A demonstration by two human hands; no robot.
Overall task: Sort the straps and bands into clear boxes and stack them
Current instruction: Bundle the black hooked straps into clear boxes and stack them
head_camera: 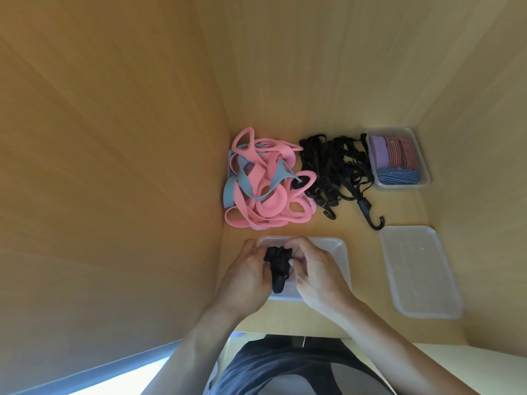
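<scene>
Both hands hold a bundled black strap (279, 263) over a clear box (336, 252) near the shelf's front edge. My left hand (246, 275) grips the bundle from the left, and my right hand (313, 272) pinches it from the right. A pile of pink and blue-grey bands (265, 181) lies at the back left. Beside it sits a tangle of black hooked straps (336, 169). A clear box (399, 158) at the back right holds purple, red and blue bands.
Another clear box (419, 269) stands empty at the front right. Wooden walls close in the shelf on the left (114, 166), back and right. The shelf's front edge (299, 329) runs just under my wrists.
</scene>
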